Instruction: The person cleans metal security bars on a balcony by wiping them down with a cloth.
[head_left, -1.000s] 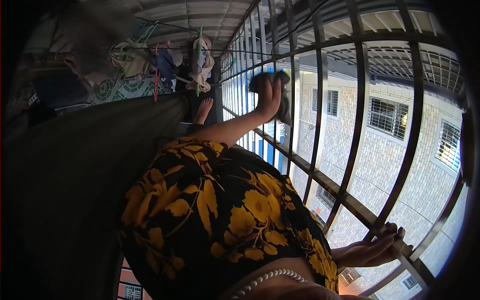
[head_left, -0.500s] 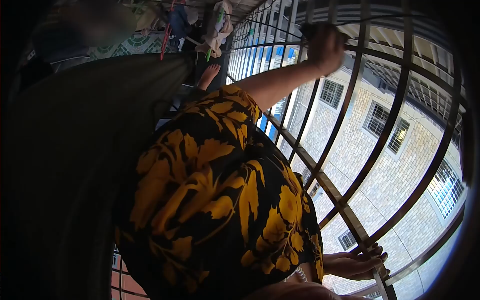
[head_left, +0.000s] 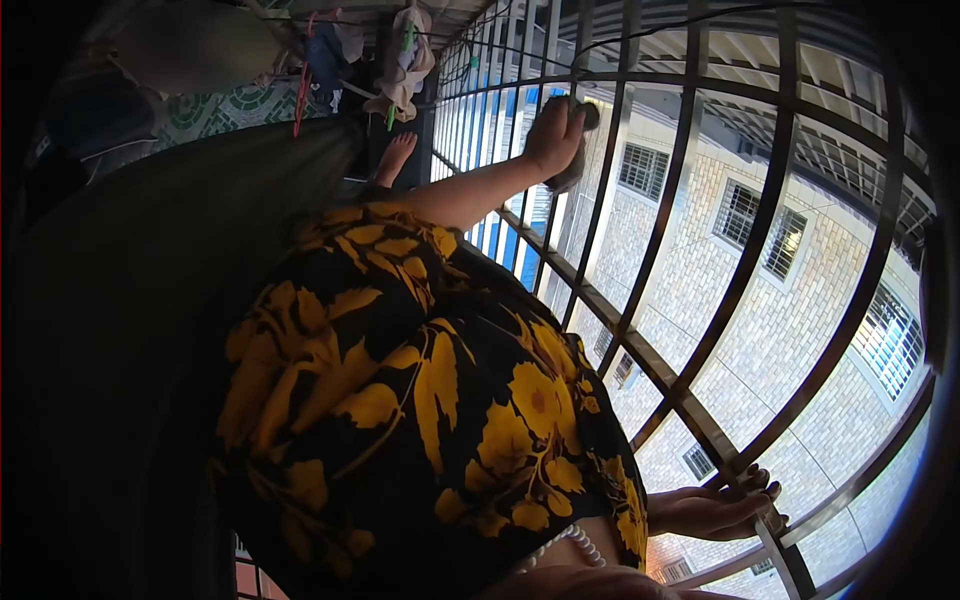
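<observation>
My left hand (head_left: pixel 553 142) reaches out at the upper middle, closed around a dark, crumpled cloth (head_left: pixel 567 178). The cloth shows on both sides of my fist and lies against the upright bars of a metal window grille (head_left: pixel 690 408). Low on the right, my right hand (head_left: pixel 715 510) has its fingers curled around a bar of the same grille. Part of that arm is hidden behind my body. My black top with yellow flowers and leaves (head_left: pixel 440 390) fills the middle of the view.
Beyond the grille stands a pale brick building (head_left: pixel 690 290) with several barred windows. A bare foot (head_left: pixel 398 150) shows at the upper left. Near it hang clothes (head_left: pixel 405 75) and a red cord (head_left: pixel 302 95). Green-patterned tiles (head_left: pixel 235 110) lie further left. A thin black cable crosses the grille's top.
My left hand has moved left and downward in the view with the dark cloth, from the upper crossbar to the uprights below it. My right hand keeps its hold on the bar.
</observation>
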